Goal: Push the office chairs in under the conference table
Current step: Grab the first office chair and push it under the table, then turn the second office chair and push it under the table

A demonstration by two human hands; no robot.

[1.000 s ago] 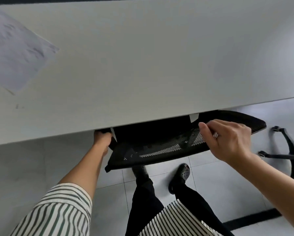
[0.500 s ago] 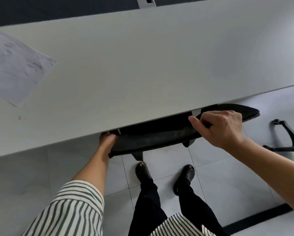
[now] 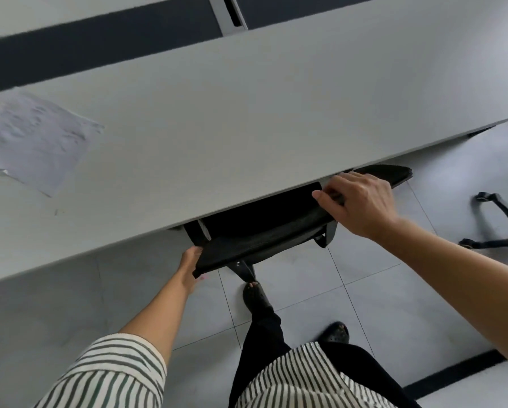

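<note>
A black mesh-backed office chair [image 3: 264, 240] stands at the near edge of the white conference table [image 3: 246, 119], its seat hidden under the tabletop and only the top of its backrest showing. My right hand [image 3: 361, 201] is closed over the top rim of the backrest near its right end. My left hand [image 3: 192, 265] holds the backrest's left end, with the fingers tucked behind the frame. My feet stand on the tiles just behind the chair.
A sheet of paper [image 3: 37, 139] lies on the table at the left. The star base of another chair [image 3: 503, 228] sits on the tiled floor at the right. A dark divider [image 3: 99, 42] runs along the table's far side.
The backrest has risen more upright and slid closer to the table edge, so its mesh face no longer shows. My left hand has moved down its left end and one foot has stepped forward.
</note>
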